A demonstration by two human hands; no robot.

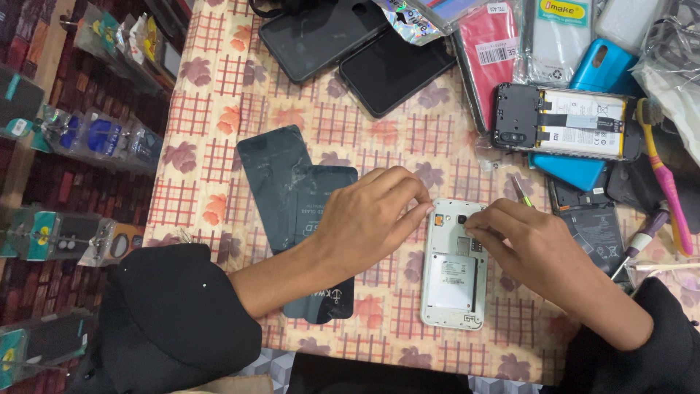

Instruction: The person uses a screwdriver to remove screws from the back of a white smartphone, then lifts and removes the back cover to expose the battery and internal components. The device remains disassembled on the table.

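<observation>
White phone (453,273), back cover off, lay face-down on floral tablecloth (211,109), btwn both hands. Left hand (368,215) pinched narrow at phone's top-left edge; right hand (529,241) pinched tight at top nr camera, contents too small to tell. Dark screen protectors (281,182) lay under left wrist.

White backless phone (453,273), flat on tablecloth

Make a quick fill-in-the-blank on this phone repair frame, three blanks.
1. Both hands, left hand and right hand, work at the top end of the ____ open phone.
2. The toothbrush at the right has a ____ handle.
3. The tablecloth carries a grid and ____ pattern.

Missing words: white; pink; flower
</observation>
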